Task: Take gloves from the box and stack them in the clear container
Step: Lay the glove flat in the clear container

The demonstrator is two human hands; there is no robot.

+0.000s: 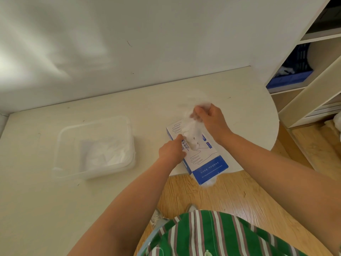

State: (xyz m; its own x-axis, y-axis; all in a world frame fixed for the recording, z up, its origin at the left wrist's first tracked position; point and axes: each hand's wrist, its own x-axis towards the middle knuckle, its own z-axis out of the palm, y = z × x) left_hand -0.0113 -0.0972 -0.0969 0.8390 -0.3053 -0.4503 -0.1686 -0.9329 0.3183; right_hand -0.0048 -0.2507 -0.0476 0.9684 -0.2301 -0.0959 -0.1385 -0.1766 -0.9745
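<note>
A white and blue glove box (206,159) lies on the table near its front edge, one end hanging over the floor. My left hand (171,150) presses on the box's left side beside the top opening. Above the box's far end, my right hand (210,119) is closed on a thin clear glove (191,124) that stretches, blurred, from the opening up to the fingers. The clear container (60,137) stands to the left on the table, with several clear gloves (105,152) lying in it.
The cream table (129,108) meets a white wall at the back and curves round at the right. A shelf unit (313,74) with a blue crate stands at the right. Wooden floor lies below the table edge.
</note>
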